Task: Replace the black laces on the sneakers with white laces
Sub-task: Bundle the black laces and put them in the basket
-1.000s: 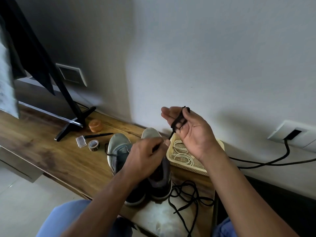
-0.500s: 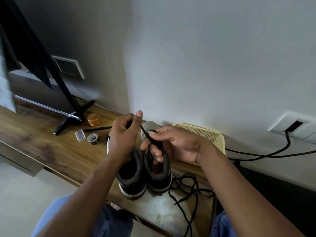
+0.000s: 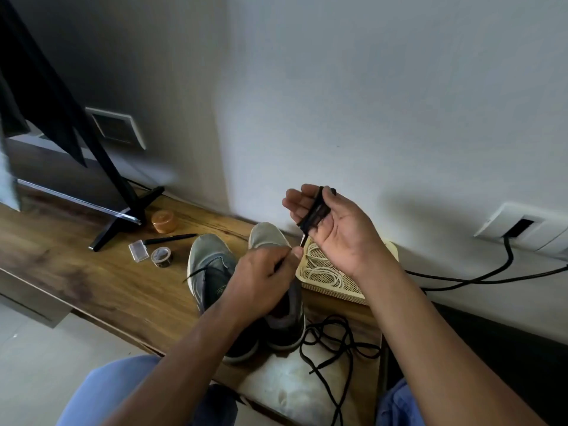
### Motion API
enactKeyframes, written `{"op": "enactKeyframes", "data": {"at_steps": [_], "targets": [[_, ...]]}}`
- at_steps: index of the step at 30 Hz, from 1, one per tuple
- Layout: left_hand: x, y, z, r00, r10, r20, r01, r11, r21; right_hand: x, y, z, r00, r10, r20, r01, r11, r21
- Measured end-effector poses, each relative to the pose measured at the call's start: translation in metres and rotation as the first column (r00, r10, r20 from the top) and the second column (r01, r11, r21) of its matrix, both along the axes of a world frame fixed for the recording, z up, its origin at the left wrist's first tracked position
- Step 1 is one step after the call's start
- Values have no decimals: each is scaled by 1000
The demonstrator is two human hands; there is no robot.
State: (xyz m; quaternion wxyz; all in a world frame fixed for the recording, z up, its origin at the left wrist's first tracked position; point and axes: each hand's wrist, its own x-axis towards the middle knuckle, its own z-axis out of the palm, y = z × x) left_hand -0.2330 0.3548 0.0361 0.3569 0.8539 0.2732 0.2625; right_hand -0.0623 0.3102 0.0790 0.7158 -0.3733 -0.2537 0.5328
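While a black TV (image 3: 46, 96) on its stand fills the view at ten o'clock, a wooden shelf (image 3: 101, 281) runs along the wall from nine toward five. Two grey sneakers (image 3: 212, 262) stand side by side at the middle of the shelf, toes to the wall; the left one keeps a bit of black lace across its tongue. At three o'clock of the sneakers sits a cream mesh tray (image 3: 325, 290) with white laces (image 3: 319, 269) coiled in it. At five o'clock of the sneakers a loose black lace (image 3: 335, 342) lies tangled on the shelf and trails off its near edge. The right hand (image 3: 332, 229) is raised above the tray, palm up, fingers nearly straight, with a second black lace (image 3: 315, 212) wound in several turns around them. From that winding a strand drops toward seven o'clock to the left hand (image 3: 261, 281), which pinches it between thumb and fingertips over the right sneaker. At ten o'clock of the sneakers lie an orange jar (image 3: 164, 221), a black pen (image 3: 170, 239), a tape roll (image 3: 161, 256) and a small clear box (image 3: 139, 249). Black cables (image 3: 491, 272) run from a wall socket at three.
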Motion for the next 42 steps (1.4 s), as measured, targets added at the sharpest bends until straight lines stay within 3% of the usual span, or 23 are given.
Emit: {"op": "enactKeyframes", "data": {"at_steps": [2,4,7,10,12,18,21,24,27,29,31,35,38,42], "targets": [[2,1,5,998,-43,43,42,999,32,0,1,-3,963,-74,260,105,989,-107],[0,6,11,991,-48,124,50,999,-11,-7,2,-3,884,-47,464,148,972,-185],[-2,14,23,954,-34,298,79,987,-138,-20,-1,-1,806,138,575,36,959,-280],[-5,20,30,892,26,452,72,978,-198,-26,-7,3,755,384,531,-183,902,-392],[-9,27,31,878,135,458,-14,966,-259,-25,-10,4,732,497,466,-311,852,-421],[-6,34,17,916,177,359,-35,928,-371,-22,-17,14,723,642,256,-594,766,-246],[1,31,-2,957,154,247,-29,896,-444,-19,-15,16,808,567,161,-559,823,-100],[6,18,-11,983,182,39,-168,958,-233,-15,-9,17,913,409,-11,-408,912,35],[8,4,-9,990,138,-22,-139,990,-34,-8,-3,13,970,207,-128,-200,977,67],[9,0,-6,998,54,-22,-53,998,36,-5,0,8,996,90,-20,-90,996,1],[9,-2,-3,1000,-23,-14,24,994,103,-7,1,2,982,-13,188,33,994,-106],[4,6,4,995,-12,101,6,998,57,-18,3,-4,829,16,559,157,953,-260],[-2,20,12,973,127,191,-126,992,-16,-25,-2,0,812,212,544,7,928,-372],[-6,30,12,945,272,179,-259,961,-93,-24,-9,-2,811,406,422,-213,875,-434]]}}
